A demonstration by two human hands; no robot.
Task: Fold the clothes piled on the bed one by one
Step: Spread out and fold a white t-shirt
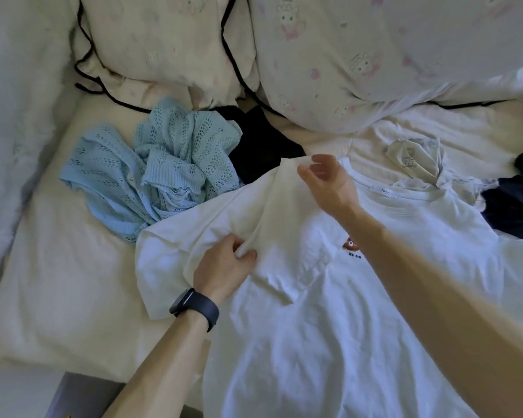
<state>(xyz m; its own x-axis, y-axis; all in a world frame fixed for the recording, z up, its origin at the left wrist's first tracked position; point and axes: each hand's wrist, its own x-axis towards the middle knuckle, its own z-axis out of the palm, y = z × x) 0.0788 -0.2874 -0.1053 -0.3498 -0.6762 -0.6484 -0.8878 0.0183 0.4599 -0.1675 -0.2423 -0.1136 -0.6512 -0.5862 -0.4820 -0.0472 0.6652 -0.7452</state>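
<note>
— Spotted the white T-shirt?
— Yes, spread front-up across the bed, overlapping a light blue knit top near a black garment.
— And the left hand?
— Pinching a ridge of fabric by the sleeve, dark watch on the wrist.
— The right hand?
— Pinching the lifted shoulder edge, near the collar.

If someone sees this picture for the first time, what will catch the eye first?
A white T-shirt lies spread in the middle of the bed. The left hand pinches a fold of it, and the right hand is at its raised shoulder. To the left lies a crumpled blue knit.
</note>
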